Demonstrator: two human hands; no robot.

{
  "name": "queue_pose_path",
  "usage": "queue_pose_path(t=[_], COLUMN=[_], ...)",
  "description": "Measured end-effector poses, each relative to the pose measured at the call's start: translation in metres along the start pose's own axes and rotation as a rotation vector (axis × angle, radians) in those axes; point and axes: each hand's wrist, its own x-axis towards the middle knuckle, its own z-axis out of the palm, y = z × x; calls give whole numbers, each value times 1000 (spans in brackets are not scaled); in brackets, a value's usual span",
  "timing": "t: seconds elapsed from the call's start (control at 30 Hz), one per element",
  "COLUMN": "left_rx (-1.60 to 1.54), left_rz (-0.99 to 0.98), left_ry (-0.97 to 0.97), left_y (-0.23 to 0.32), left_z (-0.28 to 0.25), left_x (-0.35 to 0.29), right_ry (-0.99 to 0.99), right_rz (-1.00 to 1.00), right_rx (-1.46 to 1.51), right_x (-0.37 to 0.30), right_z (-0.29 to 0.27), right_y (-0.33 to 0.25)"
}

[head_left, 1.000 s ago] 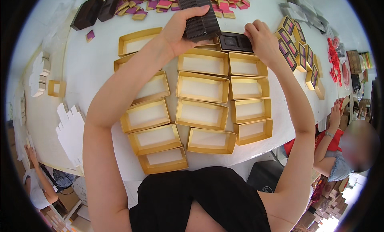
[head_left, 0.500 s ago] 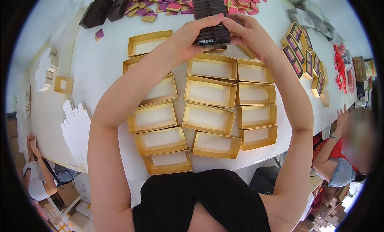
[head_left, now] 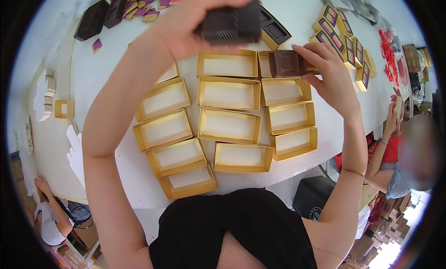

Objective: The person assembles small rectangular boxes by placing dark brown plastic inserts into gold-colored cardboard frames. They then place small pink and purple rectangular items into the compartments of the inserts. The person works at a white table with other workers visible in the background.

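My left hand (head_left: pixel 183 25), blurred by motion, grips a thick stack of dark brown plastic trays (head_left: pixel 234 20) above the far part of the table. A single dark brown plastic tray (head_left: pixel 287 64) is pinched in my right hand (head_left: pixel 325 67), between thumb and fingers. This tray is over a shallow gold box (head_left: pixel 264 60) in the right column and covers part of it. Behind it, another gold box (head_left: pixel 278 40) has a dark tray with square hollows lying in it. Several open gold boxes with white bottoms (head_left: pixel 230 93) stand in columns between my arms.
Small purple, pink and gold pieces (head_left: pixel 139 4) are heaped at the far edge, near dark tray stacks (head_left: pixel 93 20). Filled gold boxes (head_left: pixel 346 39) cluster at right, beside red ribbon (head_left: pixel 388 55). White card pieces (head_left: pixel 74 150) lie at left. Other people are at both sides.
Both hands were together on the tray stack. They have parted: the left has the stack, and the right has come nearer with one tray over a box. The whole view has shifted.
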Motion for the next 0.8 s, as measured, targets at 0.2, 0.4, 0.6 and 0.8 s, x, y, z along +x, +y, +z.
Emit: queue_pose_path(t=[0.2,0.4,0.6,0.8], left_rx=[-106,-209,-185,-186], left_rz=[-47,0,31,22], left_ry=[89,142,114,133], left_y=[-48,-56,-59,-60], left_z=[33,24,25,23], left_x=[5,8,9,9], right_ry=[-109,-52,-237,-59], right_rz=[-35,-50,190,-92], right_rx=[48,101,451,15], right_x=[13,2,15,9], right_z=[23,38,18,32], right_y=[-2,20,29,36])
